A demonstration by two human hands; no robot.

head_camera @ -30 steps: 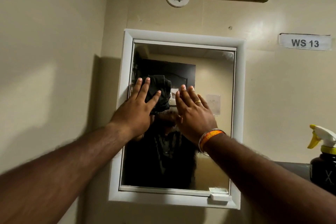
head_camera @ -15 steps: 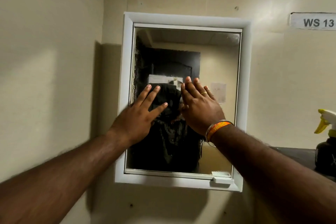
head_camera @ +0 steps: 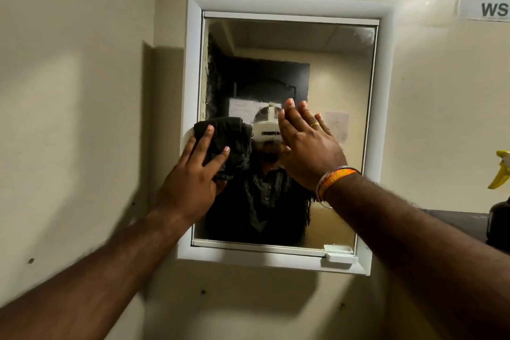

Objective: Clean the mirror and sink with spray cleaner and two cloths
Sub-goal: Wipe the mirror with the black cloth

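A white-framed mirror (head_camera: 193,63) hangs on the beige wall in front of me. My left hand (head_camera: 190,182) presses a crumpled dark cloth (head_camera: 234,132) flat against the glass at the mirror's left edge, about mid-height, with the fingers spread over it. My right hand (head_camera: 309,146) lies flat on the glass near the middle, fingers straight; no cloth shows under it. It wears a ring and an orange wristband. A dark spray bottle (head_camera: 499,218) with a yellow and white trigger stands at the right edge of the view. The sink is out of view.
The bottle stands on a dark ledge (head_camera: 455,221) to the right of the mirror. A white label reading "WS" (head_camera: 485,8) is stuck high on the right wall. A side wall (head_camera: 69,119) closes in at the left.
My left hand has slid the dark cloth left and down to the mirror's left edge. My right hand has stayed near the middle of the glass. The view has tilted down slightly.
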